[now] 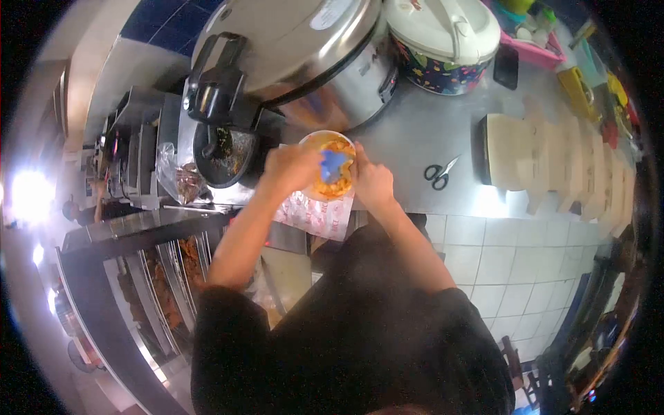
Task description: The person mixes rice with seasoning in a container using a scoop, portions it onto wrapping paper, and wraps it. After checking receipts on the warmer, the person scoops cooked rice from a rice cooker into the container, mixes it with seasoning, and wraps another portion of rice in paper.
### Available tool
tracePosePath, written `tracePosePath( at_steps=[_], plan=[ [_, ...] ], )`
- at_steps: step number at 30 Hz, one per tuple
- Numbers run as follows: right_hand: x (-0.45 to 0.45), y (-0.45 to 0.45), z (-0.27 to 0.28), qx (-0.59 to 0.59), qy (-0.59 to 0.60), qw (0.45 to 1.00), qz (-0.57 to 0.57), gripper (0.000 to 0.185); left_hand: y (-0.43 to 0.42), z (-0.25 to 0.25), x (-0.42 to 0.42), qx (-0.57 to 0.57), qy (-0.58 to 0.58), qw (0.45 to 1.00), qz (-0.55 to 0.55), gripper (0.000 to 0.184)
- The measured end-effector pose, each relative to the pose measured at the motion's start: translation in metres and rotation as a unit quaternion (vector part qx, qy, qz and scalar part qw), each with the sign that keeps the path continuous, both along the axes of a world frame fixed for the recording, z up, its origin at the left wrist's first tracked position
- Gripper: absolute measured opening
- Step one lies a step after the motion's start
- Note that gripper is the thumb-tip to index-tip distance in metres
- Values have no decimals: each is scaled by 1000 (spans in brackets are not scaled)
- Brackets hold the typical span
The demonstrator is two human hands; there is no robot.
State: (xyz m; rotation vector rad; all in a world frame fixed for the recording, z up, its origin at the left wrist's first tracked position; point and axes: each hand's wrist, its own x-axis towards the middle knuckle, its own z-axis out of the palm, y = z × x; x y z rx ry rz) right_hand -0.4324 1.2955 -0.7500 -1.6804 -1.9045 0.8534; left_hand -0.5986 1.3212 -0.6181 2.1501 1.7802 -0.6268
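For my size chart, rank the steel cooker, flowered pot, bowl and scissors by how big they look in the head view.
Largest to smallest:
1. Steel cooker
2. Flowered pot
3. Bowl, partly covered
4. Scissors

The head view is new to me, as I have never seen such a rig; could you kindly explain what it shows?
There is no robot here: one camera on a person's head looks forward and down at their two bare hands. The left hand holds a blue utensil in a round bowl of orange-yellow food; the right hand holds the bowl's side. On the metal counter lie scissors and light-coloured containers. Behind stand a big steel cooker and a white-lidded pot.
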Motion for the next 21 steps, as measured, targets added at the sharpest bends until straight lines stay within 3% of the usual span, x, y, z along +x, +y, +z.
tracePosePath(
  at_steps=[1,4,6,8,10,12,13,15,16,19,21],
  plan=[
    [1,-1,1,4,-4,1000,12,47,-7,-39,0,11,70,997,-27,26],
    [5,6,5,13,18,999,25,48,-2,-61,-24,17,50,999,4,26],
    [6,-1,8,-14,20,1000,15,46,-14,-25,-13,64,93,993,35,24],
    [6,2,-4,6,38,999,16,45,-17,4,-11,35,9,993,112,27],
    [8,-3,-9,16,54,998,30,44,-23,-39,-17,-5,-26,996,85,28],
    [13,4,3,-10,58,997,54,45,-16,-57,-15,-20,24,997,65,27],
    [14,7,11,-8,51,997,56,45,-17,-52,-21,54,1,993,108,25],
    [13,4,25,-126,157,979,39,46,-18,-24,-18,68,-11,990,125,25],
    [9,6,31,-125,156,979,44,46,-16,-14,-20,89,-15,987,136,25],
    [9,-2,28,-125,138,981,49,46,-20,-80,-17,23,10,995,94,17],
    [10,0,6,-51,111,991,49,47,-24,-25,-21,45,7,992,120,19]
  ],
)
